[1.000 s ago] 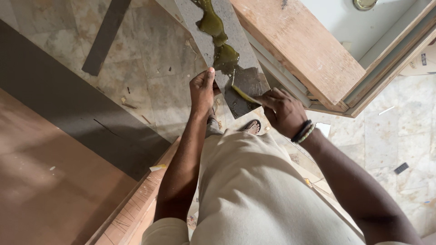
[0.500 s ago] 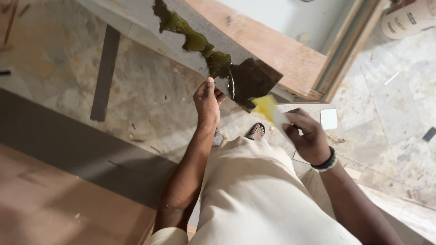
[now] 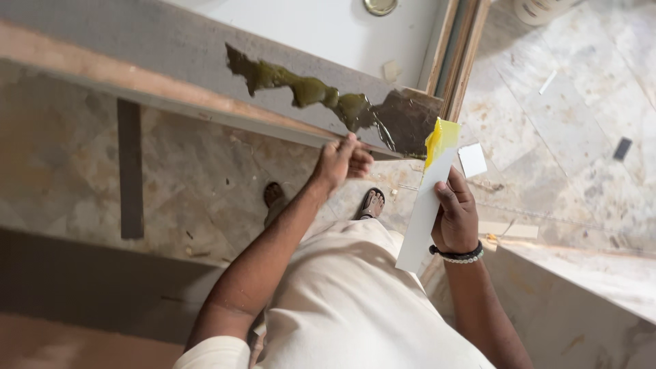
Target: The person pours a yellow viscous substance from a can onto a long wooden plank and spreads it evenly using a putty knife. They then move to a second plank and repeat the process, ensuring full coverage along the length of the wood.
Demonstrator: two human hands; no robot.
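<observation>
White flat plastic strip (image 3: 424,212), yellow-smeared at its upper end, is grasped by the right hand (image 3: 456,217); olive glue (image 3: 307,89) lies up-left, nearer the clenched left hand (image 3: 342,162).

Glossy wet glue (image 3: 307,89) streaks a matt grey board (image 3: 171,48); smooth white strip (image 3: 424,205).

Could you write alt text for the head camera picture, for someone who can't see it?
Seen from above, a person's right hand holds a white strip tipped with yellow glue, while the left hand grips the edge of a grey board smeared with greenish glue.
</observation>
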